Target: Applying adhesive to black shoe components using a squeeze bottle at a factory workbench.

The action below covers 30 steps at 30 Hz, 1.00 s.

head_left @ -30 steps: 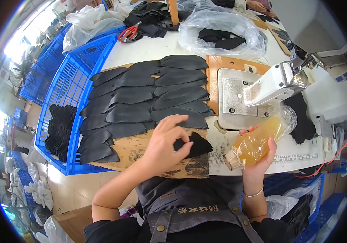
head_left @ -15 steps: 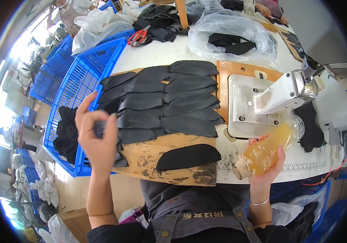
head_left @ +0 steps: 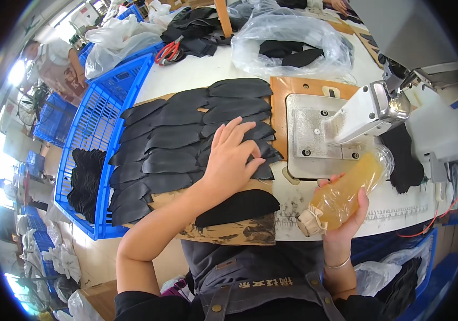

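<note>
My left hand (head_left: 231, 158) reaches across the rows of black leather-like pieces (head_left: 173, 136), which overlap on a brown board. Three of its fingers are stretched out, while the index finger bends toward the thumb; nothing shows in it. Whether it touches the pieces I cannot tell. In my right hand (head_left: 353, 222) a clear plastic bottle of amber liquid (head_left: 346, 195) lies tilted, its tan-wrapped neck (head_left: 312, 220) pointing down and left. One single black curved piece (head_left: 239, 208) lies at the near end of the board (head_left: 229, 234), partly behind my left forearm.
A sewing-type machine (head_left: 370, 115) with a metal bed (head_left: 309, 155) stands right of the board. At left is a blue crate (head_left: 98, 160) holding stacked black pieces (head_left: 84, 184). Red-handled cutters (head_left: 169, 52) and an open plastic bag (head_left: 293, 40) lie behind. A person (head_left: 58, 67) stands far left.
My left hand has swung right from beside the blue crate to over the right-hand rows of black pieces. My right hand still holds the bottle. The whole view has shifted slightly.
</note>
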Each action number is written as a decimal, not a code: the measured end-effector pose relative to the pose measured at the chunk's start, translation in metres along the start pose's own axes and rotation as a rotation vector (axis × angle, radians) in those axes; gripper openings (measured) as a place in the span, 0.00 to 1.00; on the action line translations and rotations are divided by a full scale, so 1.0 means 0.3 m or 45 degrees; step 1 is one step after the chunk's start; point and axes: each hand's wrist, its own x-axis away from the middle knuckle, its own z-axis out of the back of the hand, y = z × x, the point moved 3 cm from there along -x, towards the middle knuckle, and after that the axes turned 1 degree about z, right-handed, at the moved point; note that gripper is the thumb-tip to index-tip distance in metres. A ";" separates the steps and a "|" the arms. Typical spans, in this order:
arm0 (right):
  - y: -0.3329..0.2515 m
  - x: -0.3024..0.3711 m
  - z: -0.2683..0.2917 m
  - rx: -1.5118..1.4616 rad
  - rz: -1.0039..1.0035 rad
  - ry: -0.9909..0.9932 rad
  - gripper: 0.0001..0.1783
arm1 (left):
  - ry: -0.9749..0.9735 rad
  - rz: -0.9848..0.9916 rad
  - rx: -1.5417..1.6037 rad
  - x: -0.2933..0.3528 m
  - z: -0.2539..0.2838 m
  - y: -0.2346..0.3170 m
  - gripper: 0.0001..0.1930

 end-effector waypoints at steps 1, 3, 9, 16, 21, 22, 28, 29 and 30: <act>-0.001 0.001 0.000 0.011 0.000 -0.004 0.25 | -0.035 0.018 0.034 0.001 0.004 -0.006 0.10; 0.000 0.001 0.001 0.012 -0.003 -0.014 0.25 | -0.078 0.031 0.046 0.003 0.007 -0.021 0.13; 0.005 0.001 -0.007 0.087 0.007 -0.030 0.25 | 0.056 0.097 0.169 0.018 0.123 -0.025 0.15; 0.004 -0.012 0.023 0.003 0.018 -0.146 0.27 | 0.159 -0.016 0.101 0.319 0.284 -0.047 0.09; 0.032 0.013 -0.038 0.169 0.079 -0.238 0.27 | 0.156 -0.081 0.069 0.508 0.256 -0.037 0.10; 0.041 0.029 -0.073 0.265 0.151 -0.285 0.29 | 0.207 -0.157 0.042 0.529 0.250 -0.034 0.10; 0.177 0.100 -0.310 0.867 0.435 -0.661 0.39 | 0.354 -0.227 0.012 0.612 0.219 -0.063 0.10; 0.210 0.109 -0.356 1.001 0.477 -0.810 0.40 | 0.384 -0.232 0.000 0.623 0.214 -0.066 0.10; 0.240 0.120 -0.395 1.136 0.521 -0.957 0.41 | 0.404 -0.227 0.017 0.628 0.211 -0.069 0.10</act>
